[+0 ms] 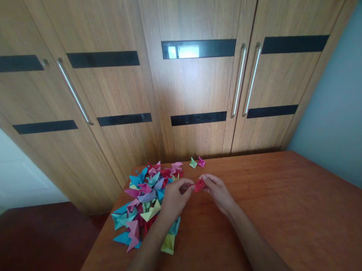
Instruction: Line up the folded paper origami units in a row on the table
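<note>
A small red folded-paper piece (199,186) is held up between my two hands, over the table's middle. The fingers of my right hand (216,190) pinch its right side. On the other side, my left hand (176,197) has thumb and forefinger closed together at the paper's left edge. The fingers partly cover the piece, so its exact folded shape is hard to make out. Just left of my left hand spreads a heap of colourful origami pieces (151,212) in blue, pink, purple, red, green and yellow; my left forearm hides part of it.
At the table's back edge sit a light green folded piece (193,163) and a magenta one (201,162). The brown wooden table (285,210) backs onto a wooden wardrobe (196,85) with metal handles. A pale blue wall (338,120) stands on the right.
</note>
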Demonstrator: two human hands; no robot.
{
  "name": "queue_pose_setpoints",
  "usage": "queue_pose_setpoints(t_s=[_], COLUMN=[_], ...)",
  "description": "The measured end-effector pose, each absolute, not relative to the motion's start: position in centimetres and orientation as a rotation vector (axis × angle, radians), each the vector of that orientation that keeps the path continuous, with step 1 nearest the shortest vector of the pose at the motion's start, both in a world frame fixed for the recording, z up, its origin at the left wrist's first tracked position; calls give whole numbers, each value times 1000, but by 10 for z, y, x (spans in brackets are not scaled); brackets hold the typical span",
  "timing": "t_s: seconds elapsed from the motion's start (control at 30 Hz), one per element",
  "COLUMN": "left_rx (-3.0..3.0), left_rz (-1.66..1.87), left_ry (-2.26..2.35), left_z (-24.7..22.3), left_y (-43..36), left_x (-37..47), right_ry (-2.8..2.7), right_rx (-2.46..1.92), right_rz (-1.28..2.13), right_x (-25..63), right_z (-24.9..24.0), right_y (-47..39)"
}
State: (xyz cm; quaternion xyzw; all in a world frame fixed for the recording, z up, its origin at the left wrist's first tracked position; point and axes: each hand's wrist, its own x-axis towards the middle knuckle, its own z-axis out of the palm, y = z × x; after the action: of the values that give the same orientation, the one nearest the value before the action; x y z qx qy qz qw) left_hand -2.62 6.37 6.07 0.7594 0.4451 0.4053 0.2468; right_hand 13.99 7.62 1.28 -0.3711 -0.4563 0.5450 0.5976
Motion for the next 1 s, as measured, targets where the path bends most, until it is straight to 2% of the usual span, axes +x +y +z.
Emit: queue_pose_setpoints(t_s=[0.33, 0.47, 0.57, 0.8, 1.0], left_rx=[1831, 1956, 2197, 2439, 2525], left_rz=[1086, 1046, 994, 858, 684], left_ry=[951, 962, 1091, 1232, 1341], left_z=[56, 58, 59, 55, 45], left_y=[80, 97, 119, 178, 204], left_x=[-3, 13, 26, 60, 86], right_ry=[-918, -832, -827, -1425, -1757], right_rx=[-858, -905, -1103, -1538, -1673], right_rz=[1269, 1198, 1006, 502, 363], right_x=[150, 162, 173, 169, 154], right_z=[10, 2, -9, -20, -14], right_y=[82, 91, 99, 101, 95])
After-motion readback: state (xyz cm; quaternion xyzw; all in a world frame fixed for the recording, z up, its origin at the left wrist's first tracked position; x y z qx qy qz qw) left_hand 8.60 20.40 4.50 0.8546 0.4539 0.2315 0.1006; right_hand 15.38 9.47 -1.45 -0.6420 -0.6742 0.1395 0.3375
